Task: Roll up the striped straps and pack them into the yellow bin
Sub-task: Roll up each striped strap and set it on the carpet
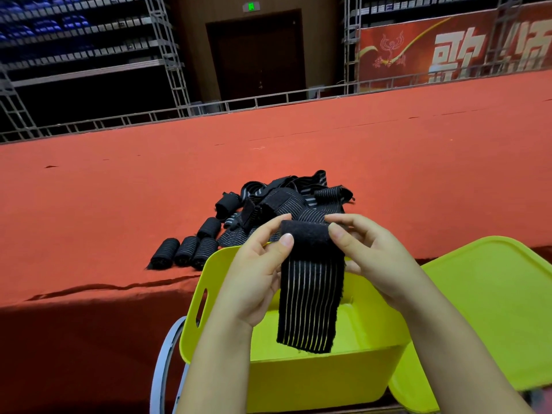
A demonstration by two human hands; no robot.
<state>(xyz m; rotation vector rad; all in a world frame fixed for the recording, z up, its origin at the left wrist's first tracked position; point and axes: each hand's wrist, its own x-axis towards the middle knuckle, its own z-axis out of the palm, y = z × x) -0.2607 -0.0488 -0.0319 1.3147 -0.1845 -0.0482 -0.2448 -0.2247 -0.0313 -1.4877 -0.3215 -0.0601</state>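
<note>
A black strap with thin pale stripes point(310, 300) hangs over the yellow bin point(298, 380). Its plain black top end is folded over. My left hand point(257, 270) pinches that end at the left and my right hand point(370, 258) pinches it at the right. Behind my hands, a tangled pile of loose striped straps point(286, 198) lies on the red-covered stage edge. Several rolled straps point(188, 249) lie in a row to the pile's left. The bin's inside looks bare where I can see it.
The yellow lid point(493, 309) leans at the right of the bin. A round grey-rimmed stool point(162, 363) carries the bin. The red stage surface point(119, 189) stretches wide behind, ending at metal truss rails point(209, 107) and a dark door.
</note>
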